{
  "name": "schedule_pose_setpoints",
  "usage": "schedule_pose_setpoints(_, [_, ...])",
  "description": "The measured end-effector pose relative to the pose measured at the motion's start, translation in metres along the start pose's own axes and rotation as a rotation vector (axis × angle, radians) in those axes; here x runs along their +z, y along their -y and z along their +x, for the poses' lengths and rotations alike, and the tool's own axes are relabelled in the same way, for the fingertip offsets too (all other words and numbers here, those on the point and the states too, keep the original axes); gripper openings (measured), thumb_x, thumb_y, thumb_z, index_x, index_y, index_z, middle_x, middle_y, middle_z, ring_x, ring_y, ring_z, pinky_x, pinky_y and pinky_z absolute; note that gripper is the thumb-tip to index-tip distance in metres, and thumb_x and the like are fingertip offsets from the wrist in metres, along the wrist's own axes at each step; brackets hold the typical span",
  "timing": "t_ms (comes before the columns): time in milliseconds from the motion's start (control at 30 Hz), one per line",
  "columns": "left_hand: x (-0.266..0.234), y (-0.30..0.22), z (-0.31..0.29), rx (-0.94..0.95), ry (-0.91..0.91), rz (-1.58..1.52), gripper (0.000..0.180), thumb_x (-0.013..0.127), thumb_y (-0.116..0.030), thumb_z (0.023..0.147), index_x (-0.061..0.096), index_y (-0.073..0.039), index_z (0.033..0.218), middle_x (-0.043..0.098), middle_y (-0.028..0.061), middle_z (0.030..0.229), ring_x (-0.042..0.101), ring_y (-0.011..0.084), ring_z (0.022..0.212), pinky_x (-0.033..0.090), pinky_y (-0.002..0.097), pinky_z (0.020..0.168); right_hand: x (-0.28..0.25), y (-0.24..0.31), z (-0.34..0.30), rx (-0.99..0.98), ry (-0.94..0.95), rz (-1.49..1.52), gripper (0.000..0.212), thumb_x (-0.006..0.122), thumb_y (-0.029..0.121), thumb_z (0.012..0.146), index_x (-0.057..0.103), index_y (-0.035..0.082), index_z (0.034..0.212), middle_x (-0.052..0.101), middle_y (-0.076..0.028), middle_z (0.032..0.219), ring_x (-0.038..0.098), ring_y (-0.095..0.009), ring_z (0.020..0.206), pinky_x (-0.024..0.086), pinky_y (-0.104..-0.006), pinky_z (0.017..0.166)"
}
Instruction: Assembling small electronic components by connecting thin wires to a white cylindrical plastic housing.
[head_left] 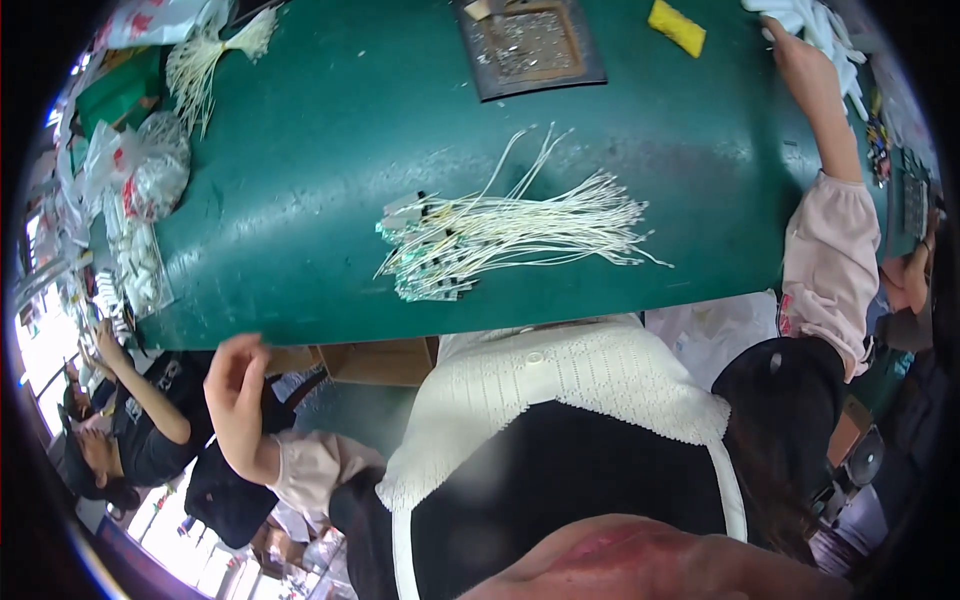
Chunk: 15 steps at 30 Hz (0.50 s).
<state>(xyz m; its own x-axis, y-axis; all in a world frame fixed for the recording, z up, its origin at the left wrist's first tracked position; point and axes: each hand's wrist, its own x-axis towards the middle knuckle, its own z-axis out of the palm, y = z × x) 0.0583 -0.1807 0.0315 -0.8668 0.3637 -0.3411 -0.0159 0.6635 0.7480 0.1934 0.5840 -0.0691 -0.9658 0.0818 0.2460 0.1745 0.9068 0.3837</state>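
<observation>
My right hand (805,77) is stretched to the far right corner of the green table, its fingers closed at a pile of white tube-like pieces (848,60). The fingertips are partly hidden, so the exact grip is hard to see. My left hand (238,405) hangs off the near left edge, fingers loosely curled, thumb apart, nothing in it. Between the hands, on the table, lies a bundle of thin white wires (560,225). Its left end carries small green circuit boards (425,265) with black parts. Neither hand touches this bundle.
A dark square tray (592,70) with small bits in it lies at the far middle, beside a yellow packet (677,28). More pale wires (215,60) and clear plastic bags (155,165) are at the left. A person (150,410) sits beyond the left edge.
</observation>
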Motion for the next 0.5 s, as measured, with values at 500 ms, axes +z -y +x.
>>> schedule_pose_setpoints(500, [0.1, -0.117, 0.103, 0.528, 0.436, 0.644, 0.02, 0.076, -0.022, 0.085, 0.067, -0.005, 0.092, 0.065, 0.0105, 0.089, 0.064, 0.0331, 0.082, 0.051, 0.0442, 0.069, -0.112, 0.107, 0.016, 0.169, -0.111, 0.553, 0.033, 0.075, 0.023, 0.095, 0.066, 0.008, 0.123, 0.05, 0.003, 0.071, 0.046, -0.004, 0.064, 0.035, -0.0197, 0.059])
